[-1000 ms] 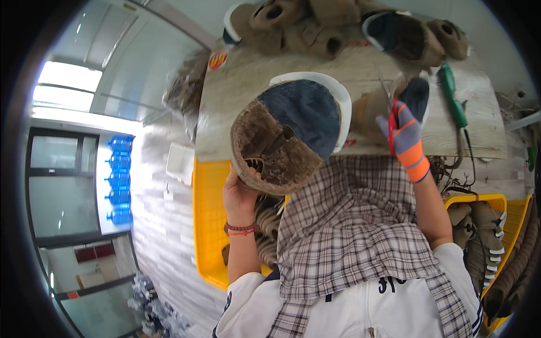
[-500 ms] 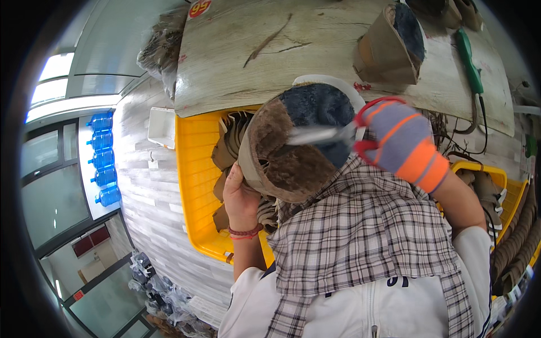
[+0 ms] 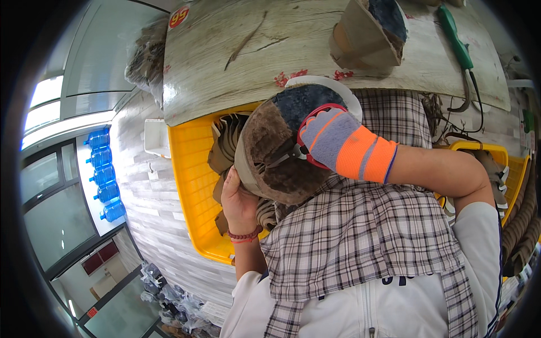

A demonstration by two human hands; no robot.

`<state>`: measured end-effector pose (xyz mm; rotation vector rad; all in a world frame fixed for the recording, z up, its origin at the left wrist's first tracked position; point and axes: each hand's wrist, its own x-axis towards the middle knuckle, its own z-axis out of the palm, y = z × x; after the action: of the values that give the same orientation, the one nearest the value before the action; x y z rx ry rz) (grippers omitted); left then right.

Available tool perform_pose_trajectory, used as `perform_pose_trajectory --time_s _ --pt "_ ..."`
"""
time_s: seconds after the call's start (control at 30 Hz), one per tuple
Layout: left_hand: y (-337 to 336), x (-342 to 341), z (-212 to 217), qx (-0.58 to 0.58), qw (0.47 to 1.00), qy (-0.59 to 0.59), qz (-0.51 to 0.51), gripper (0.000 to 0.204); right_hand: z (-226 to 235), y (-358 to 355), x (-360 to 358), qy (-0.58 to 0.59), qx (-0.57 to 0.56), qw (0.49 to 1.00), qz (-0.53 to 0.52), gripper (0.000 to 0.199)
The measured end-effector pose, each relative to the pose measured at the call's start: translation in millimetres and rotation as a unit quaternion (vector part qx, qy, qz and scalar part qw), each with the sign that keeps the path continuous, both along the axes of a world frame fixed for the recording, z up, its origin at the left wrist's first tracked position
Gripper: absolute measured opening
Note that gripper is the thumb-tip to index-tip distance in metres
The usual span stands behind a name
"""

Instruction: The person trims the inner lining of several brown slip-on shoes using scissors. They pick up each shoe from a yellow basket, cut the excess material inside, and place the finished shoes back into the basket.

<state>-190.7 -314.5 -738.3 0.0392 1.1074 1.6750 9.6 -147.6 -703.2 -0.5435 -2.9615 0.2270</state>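
Cradling a brown fleece-lined slipper with white sole (image 3: 282,152) over the near yellow crate (image 3: 191,191): left hand (image 3: 239,200) cups its underside; gloved right hand (image 3: 332,141) grips scissors (image 3: 284,153). Soft, light; hold by sole rim.

right hand (image 3: 332,141): grey-orange glove (red trim); left hand (image 3: 239,200): bare, red bead bracelet; plaid apron
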Motion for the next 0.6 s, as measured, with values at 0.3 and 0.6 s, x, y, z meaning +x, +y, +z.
perform_pose_trajectory --time_s 0.3,0.6 --pt "-3 1 2 0.004 1.000 0.005 -0.026 0.028 16 4 11 -0.123 -0.058 0.991 -0.015 0.017" --pt "0 0 2 -0.002 1.000 -0.017 -0.009 0.027 0 9 37 -0.048 -0.105 0.993 -0.026 0.028"
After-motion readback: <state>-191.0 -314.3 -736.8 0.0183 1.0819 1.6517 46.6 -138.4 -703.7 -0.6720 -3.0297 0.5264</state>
